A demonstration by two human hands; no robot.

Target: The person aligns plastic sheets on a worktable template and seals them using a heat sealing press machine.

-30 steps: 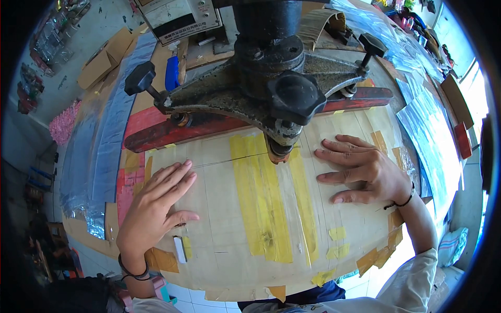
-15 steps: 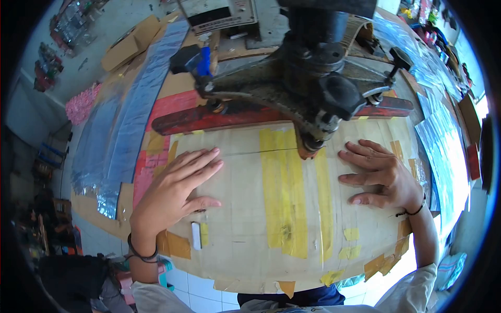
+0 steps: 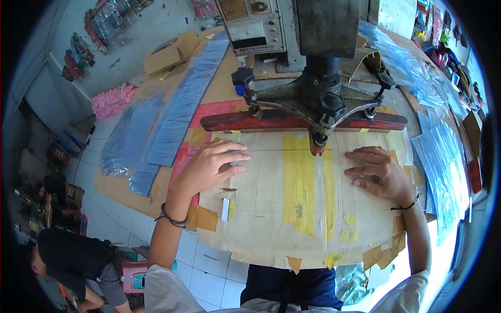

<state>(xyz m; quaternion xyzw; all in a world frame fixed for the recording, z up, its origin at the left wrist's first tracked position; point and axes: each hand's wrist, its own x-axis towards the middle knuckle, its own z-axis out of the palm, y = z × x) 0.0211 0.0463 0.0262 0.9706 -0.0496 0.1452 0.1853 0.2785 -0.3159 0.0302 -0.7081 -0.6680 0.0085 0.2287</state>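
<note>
- Fingers of the left hand (image 3: 209,164): slightly parted and bent above the near left part of the pale sheet, thumb apart from them; a pale sliver showed beside the thumb, and whether it was gripped could not be told.
- Fingers of the right hand (image 3: 385,175): spread apart, closed on nothing, at the right part of the same sheet.
- Pale sheet (image 3: 266,193): lay flat on the counter (image 3: 122,190), between and beneath both hands, its far edge near the bar.
- White block (image 3: 225,209): lay on the sheet, nearer the wearer than the left hand.
- Yellow tape (image 3: 298,182) and brown tape (image 3: 207,219): already stuck down; a dark line crossed the sheet beyond them, between the hands.
- Red-and-black bar (image 3: 255,120): hung from the press head (image 3: 323,83) across the sheet's far side. Placement of the sheet was judged done; whether the bar touched it was hidden, so any pressing could not be confirmed.
- Control box (image 3: 250,31): stood behind, left of the column.
</note>
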